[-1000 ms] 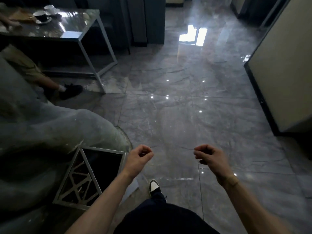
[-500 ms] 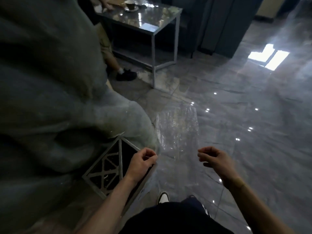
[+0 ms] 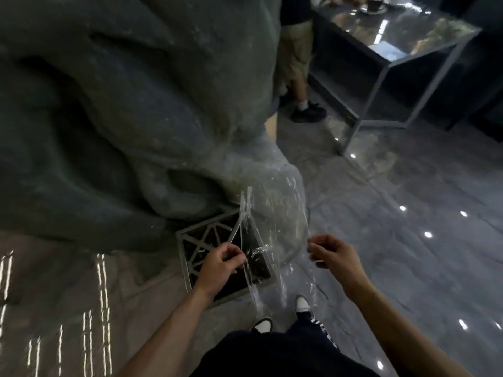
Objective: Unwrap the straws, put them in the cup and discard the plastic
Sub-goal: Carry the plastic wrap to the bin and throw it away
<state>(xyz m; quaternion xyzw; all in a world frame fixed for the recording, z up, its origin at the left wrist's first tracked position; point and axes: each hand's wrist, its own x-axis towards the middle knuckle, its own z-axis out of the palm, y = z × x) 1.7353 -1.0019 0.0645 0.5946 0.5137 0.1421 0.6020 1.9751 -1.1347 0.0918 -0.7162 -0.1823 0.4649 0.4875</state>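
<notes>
Both grips on the plastic [image 3: 275, 240]: left hand [image 3: 217, 268] pinches one edge, right hand [image 3: 333, 255] pinches the opposite edge, fingers curled on both. Clear sheet is stretched between them and hangs down toward the floor [image 3: 408, 240], top end standing up above the hands.

Position: plastic sits right over and just in front of the bin [image 3: 187, 257], a square metal-framed one with lattice sides and a dark inside. Left hand is over the bin's open top; right hand is off to the side, over bare floor. Bin stands against a big grey rock-like form [image 3: 122, 118].

Progress, judging from this view:
- No straws and no cup anywhere in frame, so can't confirm those steps directly.
- Plastic looks empty, nothing inside it that I can make out. Reads as unwrap done.
- Discard is the step in hand. Not dropped yet, both hands are holding on.

Left to do: bring the right hand in over the opening, let go. Sheet is light and wide relative to the bin mouth, so it could drape over the rim or drift onto the floor. Bunching it first would help.

Background: a desk [image 3: 408, 31] with a glossy top at upper right, with another person's leg and a shoe [image 3: 309, 111] beside it. Not relevant to the task.
</notes>
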